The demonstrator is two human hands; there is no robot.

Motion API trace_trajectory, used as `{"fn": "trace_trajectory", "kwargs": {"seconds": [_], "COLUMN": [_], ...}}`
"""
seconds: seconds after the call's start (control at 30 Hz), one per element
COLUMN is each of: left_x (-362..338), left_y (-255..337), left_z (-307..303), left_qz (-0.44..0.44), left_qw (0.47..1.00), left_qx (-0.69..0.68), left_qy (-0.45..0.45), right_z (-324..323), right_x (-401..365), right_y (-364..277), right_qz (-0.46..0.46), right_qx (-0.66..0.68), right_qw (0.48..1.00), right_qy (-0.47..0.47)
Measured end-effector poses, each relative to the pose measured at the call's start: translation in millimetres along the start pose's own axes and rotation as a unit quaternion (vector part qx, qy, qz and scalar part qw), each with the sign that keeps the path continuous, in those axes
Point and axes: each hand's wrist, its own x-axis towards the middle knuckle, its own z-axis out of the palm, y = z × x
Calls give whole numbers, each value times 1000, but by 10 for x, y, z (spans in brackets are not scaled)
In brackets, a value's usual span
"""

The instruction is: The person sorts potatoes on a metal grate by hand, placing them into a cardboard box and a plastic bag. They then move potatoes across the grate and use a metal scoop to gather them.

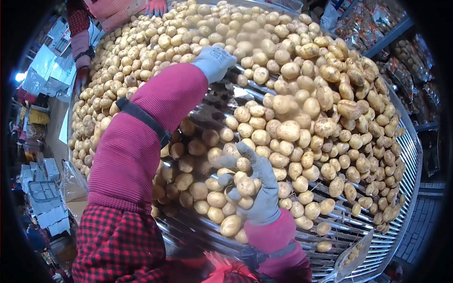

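Potatoes [288,130] lie heaped over a slatted metal table [330,226]. My left hand [214,62], in a grey glove, reaches across to the far side of a bare patch of slats, among the potatoes; its fingers are hidden from view. Nearer to me, my right hand [259,188], also gloved in grey, is palm up with its fingers curled round several small potatoes [246,186]. More potatoes surround it on the slats.
A co-worker's gloved hand [156,7] rests at the far edge of the heap, and another dark-gloved hand is at the left edge. Bagged potatoes [409,56] stand on racks at the right. A clear scoop-like tray [353,257] lies at the near right edge.
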Motion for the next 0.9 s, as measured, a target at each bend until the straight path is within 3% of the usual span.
{"fn": "trace_trajectory", "kwargs": {"seconds": [0.07,0.13,0.17,0.23,0.33,0.4,0.47,0.5,0.53,0.6,0.63,0.67,0.73,0.77,0.87,0.9], "left_x": [34,75,108,80,-176,-458,-826,-1002,-1147,-1314,-1342,-1268,-916,-709,-85,-26], "left_y": [40,40,40,83,191,389,638,753,845,938,945,922,807,754,738,788], "left_z": [-77,-25,-19,-3,-47,-204,-512,-647,-779,-1043,-1135,-1078,-813,-671,-201,-91], "left_qz": [-21,-35,-38,-47,-35,-74,-57,21,98,235,232,232,150,168,182,182], "left_qw": [999,998,998,998,996,951,889,854,807,797,829,829,881,895,936,935], "left_qx": [-18,-31,-23,-35,-80,-295,-448,-514,-576,-557,-509,-509,-423,-345,-184,-187], "left_qy": [-24,-43,-47,-25,36,57,76,79,80,-8,-17,-16,150,229,239,240], "right_z": [-34,-28,-8,50,27,-32,-42,84,62,-128,-29,-36,-53,40,-44,4], "right_x": [-40,-71,-67,-75,-34,-38,-51,-53,-61,-61,-76,-70,-53,-51,-53,-75], "right_y": [-19,-34,-60,-99,-79,-94,-124,-163,-161,-42,-57,-85,-137,-171,-136,-140], "right_qz": [3,-74,-79,-31,-77,-83,-77,-78,-87,-152,-120,-120,-9,-11,-17,-18], "right_qx": [75,-77,-78,-33,-53,-60,25,-23,39,-73,-12,-13,161,154,118,87], "right_qw": [997,993,992,999,994,993,997,996,995,984,993,993,987,988,993,996], "right_qy": [-34,-55,-57,17,62,57,-17,28,-28,-53,13,13,10,14,-1,23]}}
